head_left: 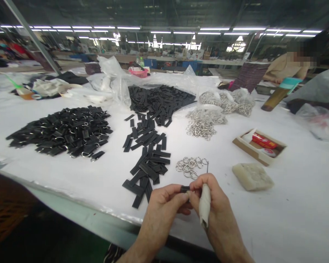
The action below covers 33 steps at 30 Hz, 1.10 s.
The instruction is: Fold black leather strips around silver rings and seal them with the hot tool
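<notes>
A: What are you holding there? Your fingers are covering most of it.

B: Your left hand (pixel 167 201) and right hand (pixel 212 197) are meeting over the table (pixel 79 171) edge, and both are pinching a small black strip (pixel 185 189) between their fingertips. Only a short dark end is showing; the rest is lying hidden under your thumbs.

A: Which way is it running?

B: Its long axis is lying across, from one hand to the other, roughly level. I cannot tell which end is which.

A: And the pale thing in your right hand?

B: You are also gripping a white-handled tool (pixel 204 204) in that fist. The handle is hanging down toward your wrist, and a thin metal tip is sticking up past your knuckles. The tip is too fine to make out well.

A: What is lying nearest?

B: Just beyond your knuckles a few metal rings (pixel 190 166) are sitting in a loose cluster. Ahead and left of your left hand, loose black strips (pixel 146 160) are trailing away toward a big pile. Right of your right hand a pale block (pixel 252 176) is resting, with an open box (pixel 259 146) beyond it. Far to your left a heap of finished pieces (pixel 63 131) is spreading out; rings are glinting among them, hard to count.
</notes>
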Tool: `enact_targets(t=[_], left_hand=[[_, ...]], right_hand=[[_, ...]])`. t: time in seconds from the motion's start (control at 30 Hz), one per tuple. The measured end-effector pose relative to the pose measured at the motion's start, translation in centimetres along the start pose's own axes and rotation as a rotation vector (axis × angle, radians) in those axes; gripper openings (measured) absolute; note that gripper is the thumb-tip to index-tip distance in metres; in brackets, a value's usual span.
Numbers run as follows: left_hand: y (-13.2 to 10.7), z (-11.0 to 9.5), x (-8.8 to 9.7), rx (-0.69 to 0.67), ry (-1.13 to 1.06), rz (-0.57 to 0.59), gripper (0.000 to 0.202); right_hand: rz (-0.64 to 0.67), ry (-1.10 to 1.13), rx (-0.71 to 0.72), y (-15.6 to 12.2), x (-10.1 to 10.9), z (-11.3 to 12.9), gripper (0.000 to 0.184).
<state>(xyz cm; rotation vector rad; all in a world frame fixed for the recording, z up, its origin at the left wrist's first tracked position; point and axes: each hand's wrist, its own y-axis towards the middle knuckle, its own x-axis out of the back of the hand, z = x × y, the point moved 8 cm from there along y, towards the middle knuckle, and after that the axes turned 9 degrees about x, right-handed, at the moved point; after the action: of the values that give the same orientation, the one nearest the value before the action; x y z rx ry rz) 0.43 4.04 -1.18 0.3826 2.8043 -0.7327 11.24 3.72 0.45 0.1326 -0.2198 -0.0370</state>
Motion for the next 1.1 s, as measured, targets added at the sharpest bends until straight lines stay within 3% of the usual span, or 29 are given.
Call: enact_targets(t=[0.27,0.43,0.73,0.9,1.1], left_hand=[[0.8,-0.2,0.2,-0.011,-0.037,0.029,0.016],[0.7,-0.7,0.6,-0.032,-0.014,-0.016,0.017],[0.4,-1.8,0.8,-0.025,-0.039,-0.068,0.018],[-0.1,-2.6,0.8,-0.051,-0.023,-0.094,0.018],[-0.4,-3.0,0.8,-0.090,-0.016,-0.087,0.017]], right_hand=[[-0.026,0.002,0.059,0.4,0.2,0.4,0.009],[-0.056,-0.014,0.133,0.6,0.6,0.6,0.008],[-0.235,-0.068,0.220,-0.9,4.0,1.6,0.016],[-0.210,-0.059,0.213,-1.8,5.6,2.4,0.019],[-0.247,-0.028,0.135,-3.1,7.5,2.5,0.044]])
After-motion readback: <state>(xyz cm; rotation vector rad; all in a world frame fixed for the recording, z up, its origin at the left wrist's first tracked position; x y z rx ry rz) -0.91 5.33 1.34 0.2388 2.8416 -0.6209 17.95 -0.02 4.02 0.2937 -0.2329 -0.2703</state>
